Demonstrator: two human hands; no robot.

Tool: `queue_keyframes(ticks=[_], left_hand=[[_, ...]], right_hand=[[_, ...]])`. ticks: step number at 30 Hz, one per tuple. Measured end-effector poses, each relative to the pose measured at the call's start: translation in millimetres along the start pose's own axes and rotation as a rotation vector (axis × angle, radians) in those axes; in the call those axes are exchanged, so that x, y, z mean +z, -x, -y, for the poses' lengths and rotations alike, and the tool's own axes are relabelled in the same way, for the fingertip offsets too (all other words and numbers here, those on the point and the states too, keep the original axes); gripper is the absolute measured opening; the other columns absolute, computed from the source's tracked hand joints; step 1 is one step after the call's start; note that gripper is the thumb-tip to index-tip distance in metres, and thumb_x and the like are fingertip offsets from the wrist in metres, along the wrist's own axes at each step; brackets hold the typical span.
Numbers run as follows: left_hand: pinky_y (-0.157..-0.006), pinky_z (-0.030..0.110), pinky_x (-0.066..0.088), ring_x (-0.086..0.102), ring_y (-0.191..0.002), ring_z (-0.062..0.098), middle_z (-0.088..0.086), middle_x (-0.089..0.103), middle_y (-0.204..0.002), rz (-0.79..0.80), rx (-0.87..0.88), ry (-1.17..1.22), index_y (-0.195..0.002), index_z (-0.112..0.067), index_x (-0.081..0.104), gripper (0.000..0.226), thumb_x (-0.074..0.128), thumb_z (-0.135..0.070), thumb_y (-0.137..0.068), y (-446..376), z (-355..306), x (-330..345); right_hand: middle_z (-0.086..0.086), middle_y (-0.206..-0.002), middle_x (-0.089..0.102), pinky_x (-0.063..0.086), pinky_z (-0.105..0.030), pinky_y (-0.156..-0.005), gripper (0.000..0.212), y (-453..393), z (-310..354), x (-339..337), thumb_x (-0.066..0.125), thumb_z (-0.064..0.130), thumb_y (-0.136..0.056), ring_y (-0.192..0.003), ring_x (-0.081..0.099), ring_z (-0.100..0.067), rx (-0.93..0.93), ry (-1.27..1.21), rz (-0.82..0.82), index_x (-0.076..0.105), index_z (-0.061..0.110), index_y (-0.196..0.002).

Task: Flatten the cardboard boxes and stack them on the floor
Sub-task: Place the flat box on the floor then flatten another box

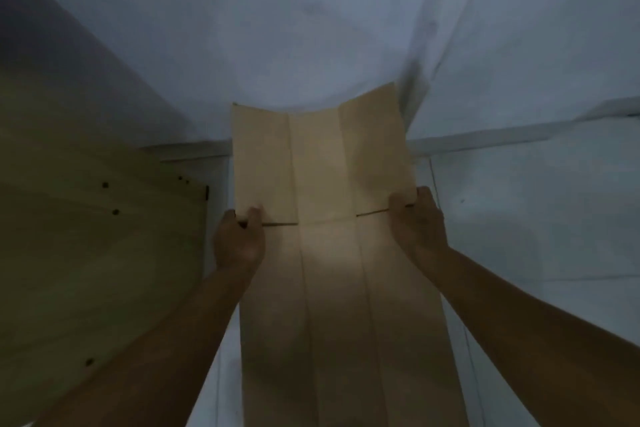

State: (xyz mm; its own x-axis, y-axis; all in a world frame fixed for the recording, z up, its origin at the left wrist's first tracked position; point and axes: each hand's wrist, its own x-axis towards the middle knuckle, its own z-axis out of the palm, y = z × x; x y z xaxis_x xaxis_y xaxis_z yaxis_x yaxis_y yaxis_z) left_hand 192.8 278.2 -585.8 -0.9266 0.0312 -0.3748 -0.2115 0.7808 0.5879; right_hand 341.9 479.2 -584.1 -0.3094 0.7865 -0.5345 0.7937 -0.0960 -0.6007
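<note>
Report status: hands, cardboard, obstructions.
Left hand and right hand pinch flattened cardboard by its side edges. Wooden board sits left, apart.

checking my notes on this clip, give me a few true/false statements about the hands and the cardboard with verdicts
1. Both hands grip the flattened cardboard. True: the left hand and right hand hold opposite side edges.
2. The cardboard is still a standing box. False: it is opened out flat, with fold creases showing.
3. A wooden panel sits to the left. True.
4. The right hand is empty. False: it holds the cardboard's right edge.
</note>
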Motion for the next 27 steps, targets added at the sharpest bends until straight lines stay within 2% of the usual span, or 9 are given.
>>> queue_keyframes(ticks=[3,6,11,14,15,19,23,25,27], left_hand=[[-0.065,0.025,0.029,0.059,-0.092,0.028,0.01,0.06,-0.09,0.004,-0.009,-0.018,-0.095,-0.001,0.059,0.039,0.05,-0.038,-0.1,-29.8,38.4,57.0],[-0.059,0.02,0.024,0.048,-0.085,0.019,0.003,0.051,-0.09,-0.008,-0.001,-0.006,-0.093,-0.005,0.054,0.032,0.049,-0.036,-0.101,-53.1,65.7,100.3],[-0.073,0.025,0.034,0.055,-0.092,0.025,0.012,0.062,-0.104,0.0,0.016,0.0,-0.106,-0.002,0.06,0.043,0.047,-0.042,-0.1,-98.3,98.6,150.2],[-0.088,0.034,0.045,0.057,-0.114,0.035,0.018,0.06,-0.126,-0.046,0.0,-0.026,-0.121,0.001,0.057,0.056,0.046,-0.048,-0.099,-118.4,109.0,167.3],[-0.091,0.038,0.045,0.056,-0.116,0.037,0.02,0.06,-0.128,-0.07,0.004,-0.037,-0.125,0.001,0.056,0.058,0.045,-0.05,-0.099,-123.1,113.5,171.1],[-0.084,0.037,0.042,0.058,-0.11,0.036,0.02,0.062,-0.12,-0.128,0.011,-0.096,-0.117,0.0,0.057,0.054,0.047,-0.049,-0.098,-132.3,128.9,178.5],[-0.1,0.049,0.034,0.044,-0.124,0.038,0.021,0.05,-0.131,-0.214,0.022,-0.29,-0.127,-0.003,0.054,0.058,0.044,-0.052,-0.097,-141.5,136.3,187.9],[-0.104,0.051,0.03,0.037,-0.131,0.037,0.019,0.041,-0.14,-0.23,0.088,-0.29,-0.132,-0.009,0.049,0.054,0.045,-0.05,-0.097,-141.0,141.8,188.9],[-0.113,0.052,0.022,0.024,-0.143,0.033,0.015,0.023,-0.157,-0.18,0.2,-0.259,-0.146,-0.02,0.036,0.057,0.042,-0.051,-0.098,-137.3,150.4,188.8]], right_hand=[[-0.007,-0.101,0.058,0.048,-0.036,-0.074,0.039,-45.3,-39.6,44.8,0.046,0.041,-0.099,-0.084,0.057,-0.028,0.005,0.035,-0.021,0.048,0.013,-0.126],[-0.008,-0.104,0.059,0.047,-0.036,-0.075,0.039,-82.4,-71.1,81.8,0.046,0.041,-0.099,-0.084,0.055,-0.026,-0.006,0.03,-0.028,0.047,0.014,-0.127],[-0.014,-0.116,0.061,0.041,-0.034,-0.077,0.044,-128.3,-100.7,126.3,0.048,0.04,-0.099,-0.09,0.056,-0.029,-0.034,0.066,-0.057,0.045,0.011,-0.132],[-0.017,-0.125,0.059,0.043,-0.04,-0.086,0.049,-145.9,-108.6,144.4,0.05,0.042,-0.097,-0.108,0.059,-0.035,-0.032,0.097,-0.117,0.044,0.01,-0.134],[-0.017,-0.126,0.059,0.043,-0.041,-0.089,0.05,-149.4,-110.1,149.0,0.05,0.043,-0.097,-0.11,0.059,-0.035,-0.033,0.109,-0.136,0.043,0.01,-0.135],[-0.014,-0.127,0.058,0.041,-0.043,-0.094,0.05,-153.2,-118.7,163.8,0.049,0.044,-0.096,-0.112,0.057,-0.033,-0.095,0.148,-0.223,0.044,0.009,-0.132],[-0.013,-0.135,0.048,0.035,-0.048,-0.098,0.054,-162.0,-128.2,177.4,0.049,0.037,-0.094,-0.123,0.046,-0.033,-0.185,0.234,-0.322,0.038,0.013,-0.141],[-0.013,-0.143,0.04,0.031,-0.051,-0.103,0.062,-162.5,-134.9,184.3,0.047,0.042,-0.094,-0.13,0.039,-0.034,-0.191,0.325,-0.322,0.031,0.017,-0.148],[-0.013,-0.156,0.027,0.02,-0.057,-0.112,0.066,-161.1,-144.2,191.9,0.041,0.049,-0.096,-0.144,0.025,-0.032,-0.215,0.401,-0.285,0.022,0.026,-0.155]])
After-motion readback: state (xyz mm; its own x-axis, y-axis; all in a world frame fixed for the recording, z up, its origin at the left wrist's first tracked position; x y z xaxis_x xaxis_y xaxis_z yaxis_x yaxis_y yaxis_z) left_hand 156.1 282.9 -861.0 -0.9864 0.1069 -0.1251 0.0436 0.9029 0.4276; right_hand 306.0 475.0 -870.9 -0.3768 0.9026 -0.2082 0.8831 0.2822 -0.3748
